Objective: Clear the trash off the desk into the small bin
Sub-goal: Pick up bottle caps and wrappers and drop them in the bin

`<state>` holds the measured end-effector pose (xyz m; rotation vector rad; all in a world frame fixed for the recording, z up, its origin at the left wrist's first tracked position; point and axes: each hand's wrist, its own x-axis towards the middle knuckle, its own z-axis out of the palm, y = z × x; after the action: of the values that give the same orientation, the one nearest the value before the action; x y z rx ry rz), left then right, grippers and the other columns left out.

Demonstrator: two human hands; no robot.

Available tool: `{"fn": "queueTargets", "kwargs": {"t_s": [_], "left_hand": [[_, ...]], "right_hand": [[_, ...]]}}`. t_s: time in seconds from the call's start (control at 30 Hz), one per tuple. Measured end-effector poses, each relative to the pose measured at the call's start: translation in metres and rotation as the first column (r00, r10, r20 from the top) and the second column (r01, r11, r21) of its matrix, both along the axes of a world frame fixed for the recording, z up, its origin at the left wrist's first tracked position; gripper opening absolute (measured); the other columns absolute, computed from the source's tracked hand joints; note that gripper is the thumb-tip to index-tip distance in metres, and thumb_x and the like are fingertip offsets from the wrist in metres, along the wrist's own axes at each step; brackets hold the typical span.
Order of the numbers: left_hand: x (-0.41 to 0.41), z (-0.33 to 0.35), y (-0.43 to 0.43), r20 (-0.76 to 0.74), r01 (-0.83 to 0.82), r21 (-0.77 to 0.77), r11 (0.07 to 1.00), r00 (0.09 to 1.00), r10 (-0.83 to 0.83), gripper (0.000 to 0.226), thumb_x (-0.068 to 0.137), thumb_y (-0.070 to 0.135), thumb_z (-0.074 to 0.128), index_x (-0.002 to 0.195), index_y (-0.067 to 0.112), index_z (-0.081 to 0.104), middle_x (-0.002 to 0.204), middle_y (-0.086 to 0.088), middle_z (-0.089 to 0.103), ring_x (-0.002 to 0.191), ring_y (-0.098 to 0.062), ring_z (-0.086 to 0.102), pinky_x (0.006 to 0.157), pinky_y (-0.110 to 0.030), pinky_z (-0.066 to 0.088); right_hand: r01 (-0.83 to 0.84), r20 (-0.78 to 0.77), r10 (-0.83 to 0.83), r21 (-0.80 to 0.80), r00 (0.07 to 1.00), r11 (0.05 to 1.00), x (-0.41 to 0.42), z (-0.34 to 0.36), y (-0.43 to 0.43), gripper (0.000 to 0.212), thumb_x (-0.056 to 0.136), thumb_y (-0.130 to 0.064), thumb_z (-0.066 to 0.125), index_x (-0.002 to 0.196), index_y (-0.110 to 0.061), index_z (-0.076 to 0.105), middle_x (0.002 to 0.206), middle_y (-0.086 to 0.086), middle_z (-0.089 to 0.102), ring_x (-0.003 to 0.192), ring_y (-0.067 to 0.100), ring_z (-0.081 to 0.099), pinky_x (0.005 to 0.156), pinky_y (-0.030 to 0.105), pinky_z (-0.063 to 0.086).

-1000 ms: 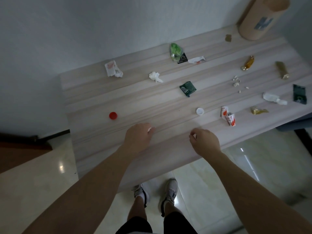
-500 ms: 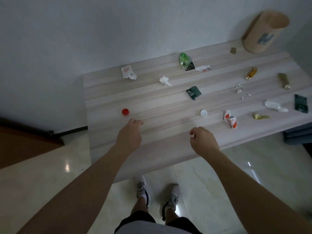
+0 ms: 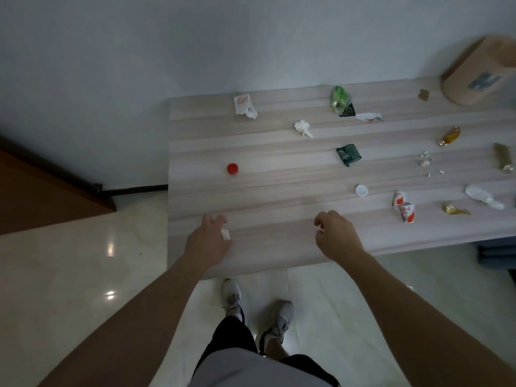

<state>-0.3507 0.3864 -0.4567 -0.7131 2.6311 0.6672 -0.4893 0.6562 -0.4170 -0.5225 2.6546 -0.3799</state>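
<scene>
two bare hands hang over the near edge of the pale wood bench point(image 3: 279, 196). the left hand point(image 3: 208, 241) has its fingers point(image 3: 220, 220) curled in narrow around a small white scrap point(image 3: 225, 234), which shows just beside the thumb. the right hand point(image 3: 339, 237) is loosely curled with its fingers half closed; whether it holds anything i cannot tell

trash is spread across the bench. a red bottle cap point(image 3: 232, 169) sits alone beyond the left hand, and a white cap point(image 3: 361, 190) lies beyond the right hand. just right of that is a crumpled red and white wrapper point(image 3: 404, 209), then a gold wrapper point(image 3: 453, 209) and a white wad point(image 3: 484, 196) near the right edge. a dark green packet point(image 3: 348, 154) lies mid bench, with a crumpled tissue point(image 3: 303, 128) further back. near the wall are a white and red paper point(image 3: 244, 106), a green plastic bag point(image 3: 339, 97) touching a dark card, and a torn white strip point(image 3: 368, 116). an orange candy point(image 3: 449, 136) and small white crumbs point(image 3: 425, 160) lie to the right

the tan cardboard bin point(image 3: 483, 74) stands in the far right corner of the bench, well apart from both hands
</scene>
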Motion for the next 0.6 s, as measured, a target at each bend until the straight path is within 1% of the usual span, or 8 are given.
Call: {"fn": "queueTargets", "kwargs": {"t_s": [0.1, 0.17, 0.23, 0.33, 0.37, 0.47, 0.53, 0.6], "left_hand": [[0.007, -0.015, -0.008, 0.009, 0.066, 0.026, 0.998, 0.998, -0.066, 0.035, 0.082, 0.034, 0.064, 0.112, 0.021, 0.05, 0.11, -0.008, 0.045, 0.089, -0.033, 0.06, 0.071, -0.039, 0.049], [0.008, -0.021, -0.012, -0.011, 0.125, 0.049, 0.991, 0.992, -0.125, 0.032, 0.084, 0.033, 0.063, 0.11, 0.021, 0.05, 0.107, -0.008, 0.046, 0.087, -0.034, 0.06, 0.068, -0.039, 0.049], [0.003, -0.023, -0.015, -0.023, 0.151, 0.07, 0.986, 0.988, -0.15, 0.034, 0.084, 0.034, 0.061, 0.113, 0.022, 0.049, 0.109, -0.007, 0.047, 0.089, -0.034, 0.06, 0.071, -0.041, 0.05], [-0.008, -0.02, -0.018, -0.004, 0.218, 0.093, 0.972, 0.976, -0.219, 0.051, 0.082, 0.036, 0.06, 0.128, 0.028, 0.041, 0.12, -0.006, 0.046, 0.098, -0.033, 0.06, 0.078, -0.041, 0.05], [-0.012, -0.019, -0.02, 0.004, 0.254, 0.092, 0.963, 0.967, -0.256, 0.05, 0.082, 0.036, 0.059, 0.128, 0.029, 0.041, 0.12, -0.006, 0.045, 0.097, -0.032, 0.06, 0.078, -0.04, 0.05], [-0.022, -0.018, -0.026, 0.016, 0.315, 0.114, 0.942, 0.948, -0.319, 0.039, 0.083, 0.035, 0.06, 0.118, 0.024, 0.047, 0.116, -0.005, 0.046, 0.096, -0.031, 0.059, 0.077, -0.038, 0.048], [-0.027, -0.02, -0.031, 0.015, 0.303, 0.149, 0.941, 0.951, -0.308, 0.04, 0.084, 0.035, 0.059, 0.12, 0.021, 0.048, 0.12, -0.005, 0.05, 0.103, -0.031, 0.058, 0.082, -0.037, 0.046], [-0.033, -0.018, -0.038, 0.003, 0.269, 0.165, 0.949, 0.962, -0.273, 0.042, 0.085, 0.036, 0.051, 0.122, 0.016, 0.048, 0.123, -0.01, 0.055, 0.109, -0.033, 0.057, 0.085, -0.038, 0.045]], "right_hand": [[-0.005, 0.017, 0.005, 0.027, 1.0, 1.0, 0.003, -0.005, -0.01, 0.023, 0.086, -0.006, 0.051, 0.105, -0.013, 0.062, 0.099, 0.003, 0.058, 0.082, 0.02, 0.056, 0.077, 0.031, 0.05], [-0.004, 0.019, 0.003, 0.038, 1.0, 0.999, 0.004, -0.008, -0.018, 0.022, 0.087, -0.006, 0.05, 0.104, -0.013, 0.062, 0.099, 0.004, 0.058, 0.081, 0.02, 0.056, 0.077, 0.032, 0.05], [0.004, 0.023, -0.005, 0.05, 1.0, 0.999, 0.003, -0.008, -0.025, 0.022, 0.086, -0.007, 0.05, 0.104, -0.014, 0.062, 0.099, 0.004, 0.059, 0.082, 0.021, 0.057, 0.077, 0.034, 0.051], [0.015, 0.025, -0.017, 0.065, 1.0, 0.998, 0.001, -0.007, -0.034, 0.023, 0.086, -0.007, 0.05, 0.104, -0.014, 0.061, 0.099, 0.004, 0.059, 0.083, 0.021, 0.057, 0.077, 0.033, 0.05], [0.019, 0.023, -0.02, 0.068, 1.0, 0.998, 0.0, -0.006, -0.038, 0.023, 0.086, -0.007, 0.05, 0.105, -0.014, 0.061, 0.099, 0.004, 0.058, 0.082, 0.021, 0.057, 0.076, 0.032, 0.05], [0.036, 0.012, -0.037, 0.075, 0.999, 0.997, -0.004, -0.002, -0.047, 0.023, 0.087, -0.007, 0.049, 0.105, -0.013, 0.062, 0.098, 0.004, 0.058, 0.082, 0.02, 0.056, 0.076, 0.031, 0.049], [0.056, 0.005, -0.056, 0.083, 0.998, 0.995, -0.006, 0.001, -0.053, 0.024, 0.086, -0.007, 0.049, 0.105, -0.013, 0.062, 0.097, 0.004, 0.059, 0.082, 0.02, 0.056, 0.075, 0.031, 0.048], [0.072, 0.003, -0.072, 0.091, 0.997, 0.993, -0.007, 0.004, -0.059, 0.024, 0.086, -0.008, 0.05, 0.105, -0.014, 0.062, 0.098, 0.004, 0.059, 0.082, 0.02, 0.056, 0.075, 0.031, 0.048]]}}
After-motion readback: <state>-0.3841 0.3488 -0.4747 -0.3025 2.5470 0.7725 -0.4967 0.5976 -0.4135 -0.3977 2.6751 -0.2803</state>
